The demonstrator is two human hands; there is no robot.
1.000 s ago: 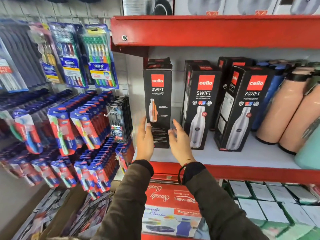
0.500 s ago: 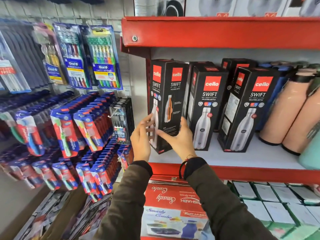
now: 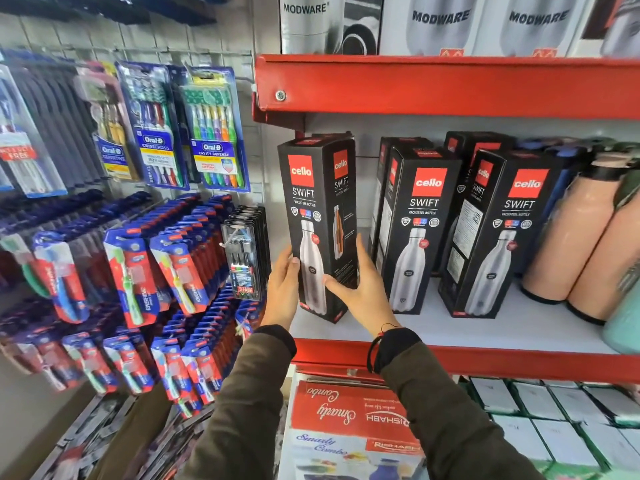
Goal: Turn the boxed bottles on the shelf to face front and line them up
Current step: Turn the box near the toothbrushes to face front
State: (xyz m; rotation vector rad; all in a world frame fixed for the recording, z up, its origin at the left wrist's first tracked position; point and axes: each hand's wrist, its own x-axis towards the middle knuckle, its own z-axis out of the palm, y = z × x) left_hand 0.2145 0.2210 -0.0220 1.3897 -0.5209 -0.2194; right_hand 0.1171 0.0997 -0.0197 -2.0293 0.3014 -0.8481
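Three black Cello Swift bottle boxes stand at the front of the white shelf [image 3: 519, 327]. The leftmost box [image 3: 320, 202] is turned so its front panel with the steel bottle picture faces mostly forward, with its right side still showing. My left hand [image 3: 282, 289] presses its left edge and my right hand [image 3: 360, 289] wraps its right side near the bottom. The middle box [image 3: 419, 230] and the right box [image 3: 502, 237] stand angled, each showing a side panel. More boxes stand behind them, partly hidden.
Peach bottles [image 3: 581, 237] crowd the shelf's right end. A red upper shelf [image 3: 450, 84] hangs just over the boxes. Toothbrush packs [image 3: 173, 126] hang on the left wall beside the shelf. Red-and-white cartons [image 3: 346, 417] lie below.
The leftmost box has rotated from showing its side panel to showing its front. Both hands stayed on it and turned with it; it now stands further left.
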